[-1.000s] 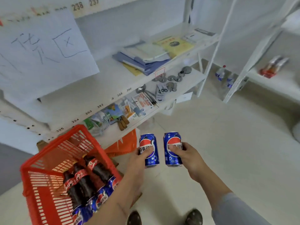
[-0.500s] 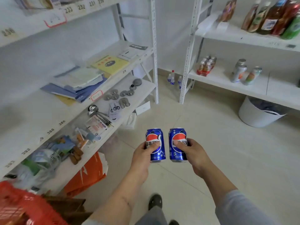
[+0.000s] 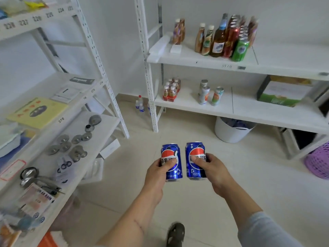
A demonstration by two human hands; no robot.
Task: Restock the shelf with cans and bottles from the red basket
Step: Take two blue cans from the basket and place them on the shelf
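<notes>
the left hand grips a blue pepsi can upright, thumb laid across the logo and the fingers wrapped round the far side. the right hand grips a second pepsi can the same way, thumb on the front label, fingers curled behind it. the two cans stand side by side over the tiled floor, close together with a narrow gap between them, held out in front of the body.

ahead and to the right is the drinks shelf: its upper board carries a cluster of bottles with a green can at the front, and the lower board holds a shrink-wrapped pack of small bottles and slim cans, with a green box further right. a white tub sits on the floor under that shelf. the left rack holds booklets and metal discs. a shoe shows at the bottom edge.
</notes>
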